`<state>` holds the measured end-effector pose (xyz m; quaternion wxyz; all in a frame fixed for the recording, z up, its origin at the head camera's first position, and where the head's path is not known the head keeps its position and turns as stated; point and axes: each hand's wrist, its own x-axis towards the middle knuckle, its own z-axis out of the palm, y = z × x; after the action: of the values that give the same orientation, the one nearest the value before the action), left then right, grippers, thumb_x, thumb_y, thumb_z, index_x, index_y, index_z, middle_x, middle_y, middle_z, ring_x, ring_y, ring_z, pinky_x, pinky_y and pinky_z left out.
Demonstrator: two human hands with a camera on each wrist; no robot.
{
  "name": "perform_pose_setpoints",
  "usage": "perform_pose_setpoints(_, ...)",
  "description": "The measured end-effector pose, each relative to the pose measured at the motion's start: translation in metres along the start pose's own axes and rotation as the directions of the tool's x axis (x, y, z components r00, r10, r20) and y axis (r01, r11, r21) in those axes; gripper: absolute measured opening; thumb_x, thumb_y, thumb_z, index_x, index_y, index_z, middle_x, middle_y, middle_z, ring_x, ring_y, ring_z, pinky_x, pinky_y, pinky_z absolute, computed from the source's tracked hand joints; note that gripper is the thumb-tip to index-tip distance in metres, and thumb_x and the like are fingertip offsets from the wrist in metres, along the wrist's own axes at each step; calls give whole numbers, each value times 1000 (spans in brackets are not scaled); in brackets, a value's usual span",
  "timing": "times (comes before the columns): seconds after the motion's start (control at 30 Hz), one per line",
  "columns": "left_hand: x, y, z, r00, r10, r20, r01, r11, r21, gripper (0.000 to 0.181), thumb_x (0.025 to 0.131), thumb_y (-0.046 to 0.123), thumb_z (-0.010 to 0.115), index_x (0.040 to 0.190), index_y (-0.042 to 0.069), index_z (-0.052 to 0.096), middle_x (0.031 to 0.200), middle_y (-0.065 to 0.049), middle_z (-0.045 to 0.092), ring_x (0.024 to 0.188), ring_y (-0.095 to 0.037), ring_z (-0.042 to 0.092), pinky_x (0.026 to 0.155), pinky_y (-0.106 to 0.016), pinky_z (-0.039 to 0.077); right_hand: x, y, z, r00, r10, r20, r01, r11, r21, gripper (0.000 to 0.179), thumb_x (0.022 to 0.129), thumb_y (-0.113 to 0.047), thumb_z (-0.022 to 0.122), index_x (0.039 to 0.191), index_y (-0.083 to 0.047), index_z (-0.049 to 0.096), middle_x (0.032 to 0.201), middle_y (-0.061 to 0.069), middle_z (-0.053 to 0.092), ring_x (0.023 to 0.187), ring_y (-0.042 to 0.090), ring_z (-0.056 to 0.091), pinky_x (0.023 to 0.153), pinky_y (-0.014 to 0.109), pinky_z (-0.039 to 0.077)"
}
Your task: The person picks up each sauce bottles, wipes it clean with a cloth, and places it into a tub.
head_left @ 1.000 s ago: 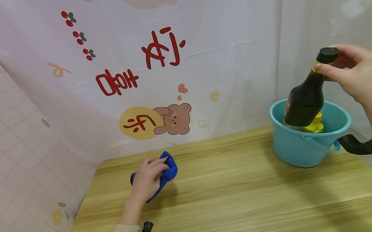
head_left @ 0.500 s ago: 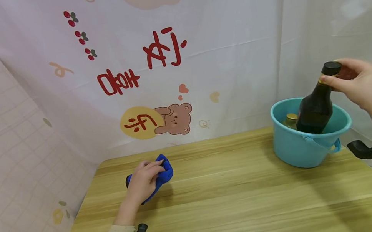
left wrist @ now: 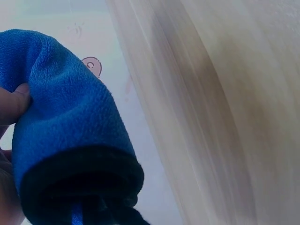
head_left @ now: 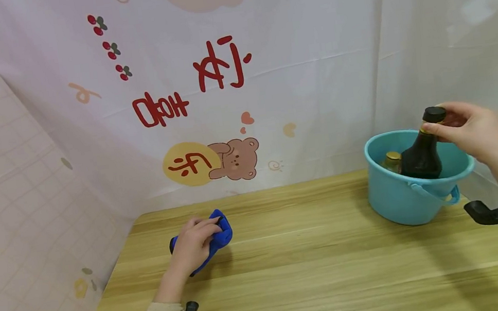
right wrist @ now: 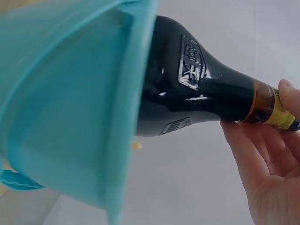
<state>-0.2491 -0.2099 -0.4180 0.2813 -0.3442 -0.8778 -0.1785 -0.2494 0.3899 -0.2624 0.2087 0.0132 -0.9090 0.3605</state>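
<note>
My right hand (head_left: 479, 130) grips a dark glass sauce bottle (head_left: 419, 159) by its neck, just under the black cap. The bottle's lower body is inside a light-blue bucket (head_left: 396, 199), hidden by the near wall, and it leans slightly. Raised characters show on its shoulder in the right wrist view, with a yellow band (right wrist: 280, 115) round the neck. At the left, my left hand (head_left: 192, 243) holds a folded blue cloth (left wrist: 70, 103) with a dark border, thumb pressed on the fabric, over the wooden table.
Beside the dark bottle in the bucket stands a gold-capped glass container (head_left: 392, 161). The bucket's handle (head_left: 440, 197) hangs down at its front right. Behind the wooden table (head_left: 299, 258) hangs a white printed curtain (head_left: 315, 90), with another patterned sheet (head_left: 26, 203) at the left.
My right hand has lowered the sauce bottle from above the rim into the bucket, and the bottle has become more upright. The left hand with the cloth has shifted slightly left.
</note>
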Motion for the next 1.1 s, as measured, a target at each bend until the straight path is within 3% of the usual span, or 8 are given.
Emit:
perform_pose_setpoints(0.17, -1, -1, 1, 1000, 16, -10, -16, 1000, 1, 29, 78, -11, 75, 95, 11, 76, 115, -10, 72, 100, -36, 62, 88, -53, 50, -4, 9, 4, 999, 1, 45, 2, 999, -52, 62, 91, -38, 72, 133, 4, 53, 76, -28, 57, 65, -11, 56, 62, 10, 39)
perform_pose_setpoints(0.5, -2, -1, 0, 1000, 16, -1, -16, 1000, 5, 28, 78, -11, 75, 95, 11, 76, 115, -10, 71, 98, -34, 62, 85, -51, 52, -7, 26, 19, 994, -34, 106, 44, 994, -97, 52, 90, -32, 74, 125, 3, 58, 83, -7, 66, 70, -10, 50, 61, 20, 41)
perform_pose_setpoints(0.7, -1, 0, 2, 999, 43, -17, -42, 999, 12, 30, 76, -12, 76, 94, 11, 76, 114, -10, 72, 94, -32, 62, 80, -47, 53, -11, 32, 25, 989, -30, 144, 47, 992, -115, 54, 90, -33, 74, 125, 5, 57, 94, 15, 67, 71, -9, 50, 59, 21, 44)
perform_pose_setpoints(0.83, -1, 0, 3, 999, 37, -7, -37, 999, 9, 29, 76, -12, 77, 94, 11, 76, 114, -9, 72, 94, -30, 62, 80, -47, 53, -12, 35, 28, 986, -32, 163, 56, 988, -145, 56, 91, -34, 73, 127, 6, 56, 99, 21, 65, 77, 5, 54, 62, 28, 45)
perform_pose_setpoints(0.93, -1, 1, 3, 999, 36, 2, -36, 999, 1, 28, 78, -11, 76, 95, 11, 76, 115, -9, 71, 95, -30, 62, 81, -46, 53, -12, 37, 29, 984, -37, 173, 65, 985, -161, 54, 91, -34, 73, 125, 5, 57, 97, 21, 65, 81, 20, 57, 62, 32, 45)
perform_pose_setpoints(1.1, -2, 1, 3, 999, 34, 15, -35, 999, 8, 26, 80, -9, 75, 95, 12, 77, 116, -9, 71, 97, -30, 63, 83, -46, 53, -12, 44, 31, 980, -43, 196, 82, 977, -195, 54, 89, -35, 75, 122, 5, 58, 95, 18, 67, 85, 32, 60, 63, 33, 44)
